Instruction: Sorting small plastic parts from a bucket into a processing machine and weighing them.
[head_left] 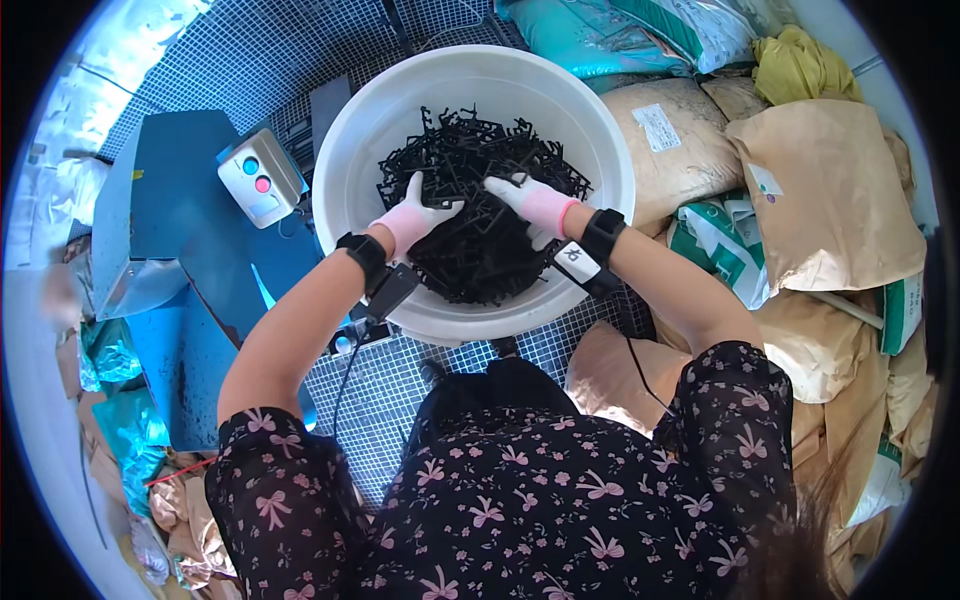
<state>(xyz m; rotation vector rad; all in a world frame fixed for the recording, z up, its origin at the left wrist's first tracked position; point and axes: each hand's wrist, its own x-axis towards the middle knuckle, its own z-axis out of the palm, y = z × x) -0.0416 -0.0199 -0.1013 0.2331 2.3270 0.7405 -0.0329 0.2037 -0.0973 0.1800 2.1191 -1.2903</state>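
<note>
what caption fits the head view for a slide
Two gloved hands, left hand and right hand, dig into black plastic pieces in a white tub.

I am seeing the left hand (pixel 412 220) and right hand (pixel 533 203) wearing thin gloves, pink with whitish fingers. Each wrist is carrying a black band; the right one is bearing a white tag, the left a black box trailing a thin cable down the frame. Across the bottom, a black short-sleeved garment is showing pink bow and flower prints.
</note>
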